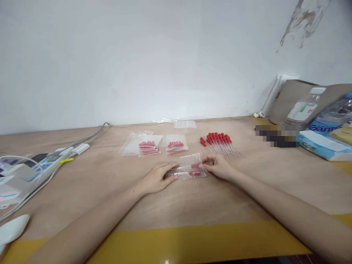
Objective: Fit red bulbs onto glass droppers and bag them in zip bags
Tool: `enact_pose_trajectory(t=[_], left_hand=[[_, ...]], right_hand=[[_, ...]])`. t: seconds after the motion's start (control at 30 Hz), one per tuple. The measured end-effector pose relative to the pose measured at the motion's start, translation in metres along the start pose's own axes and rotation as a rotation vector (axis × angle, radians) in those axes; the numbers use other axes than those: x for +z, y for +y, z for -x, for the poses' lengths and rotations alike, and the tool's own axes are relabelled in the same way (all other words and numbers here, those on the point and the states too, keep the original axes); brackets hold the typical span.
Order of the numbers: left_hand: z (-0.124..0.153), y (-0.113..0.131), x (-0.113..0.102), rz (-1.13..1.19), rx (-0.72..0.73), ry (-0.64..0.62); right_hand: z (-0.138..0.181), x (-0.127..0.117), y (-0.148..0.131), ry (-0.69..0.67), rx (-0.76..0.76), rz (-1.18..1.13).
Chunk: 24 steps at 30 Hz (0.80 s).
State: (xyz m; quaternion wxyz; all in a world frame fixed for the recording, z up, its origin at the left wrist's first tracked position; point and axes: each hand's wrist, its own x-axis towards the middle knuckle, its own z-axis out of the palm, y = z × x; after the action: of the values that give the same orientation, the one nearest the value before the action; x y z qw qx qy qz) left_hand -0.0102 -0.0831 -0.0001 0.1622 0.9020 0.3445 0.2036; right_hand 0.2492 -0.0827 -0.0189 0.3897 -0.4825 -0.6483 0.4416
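Note:
A clear zip bag (pixel 184 170) lies on the table in front of me, with two red-tipped pieces (pixel 194 172) in it, their thin clear stems pointing left. At its left end my left hand (pixel 161 178) grips the plastic between thumb and fingers. My right hand (pixel 217 166) pinches the right end, beside the red seal line; its fingertips partly cover the mouth. Beyond the right hand lies a fanned pile of red-tipped clear sticks (pixel 220 141). Two stacks of filled zip bags, the left stack (pixel 148 145) and the right stack (pixel 176 143), lie farther back.
A flat clear bag (pixel 185 124) lies near the wall. To the left are a power strip (pixel 46 168) with plugs and cables, and a white spoon-shaped object (pixel 13 229). On the right stand a bottle (pixel 305 106) and a blue tissue pack (pixel 324 145), near a blurred dark object (pixel 277 135).

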Motion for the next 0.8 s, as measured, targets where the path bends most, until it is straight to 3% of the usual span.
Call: enact_pose_trajectory(t=[0.1,0.17,0.23,0.4,0.5,0.63,0.8], left_hand=[[0.000,0.000,0.001,0.002,0.010,0.006],[0.000,0.000,0.001,0.000,0.021,0.008],[0.000,-0.001,0.002,-0.001,0.027,0.014],[-0.006,-0.005,0.004,0.004,0.042,0.030],[-0.015,-0.008,0.006,-0.002,0.055,0.035],[-0.023,-0.011,0.006,-0.003,0.047,0.043],[-0.022,-0.012,0.007,-0.013,0.056,0.028]], right_hand=[[0.000,0.003,0.001,-0.016,-0.197,0.177],[-0.002,-0.002,0.001,-0.045,-0.235,0.264],[-0.008,-0.012,0.001,-0.046,-0.178,0.343],[-0.040,-0.038,-0.003,0.308,-0.132,0.781],[-0.061,-0.036,-0.008,0.387,-0.004,0.971],[-0.077,-0.023,-0.012,0.392,0.204,1.018],[-0.076,-0.022,-0.014,0.457,0.202,0.905]])
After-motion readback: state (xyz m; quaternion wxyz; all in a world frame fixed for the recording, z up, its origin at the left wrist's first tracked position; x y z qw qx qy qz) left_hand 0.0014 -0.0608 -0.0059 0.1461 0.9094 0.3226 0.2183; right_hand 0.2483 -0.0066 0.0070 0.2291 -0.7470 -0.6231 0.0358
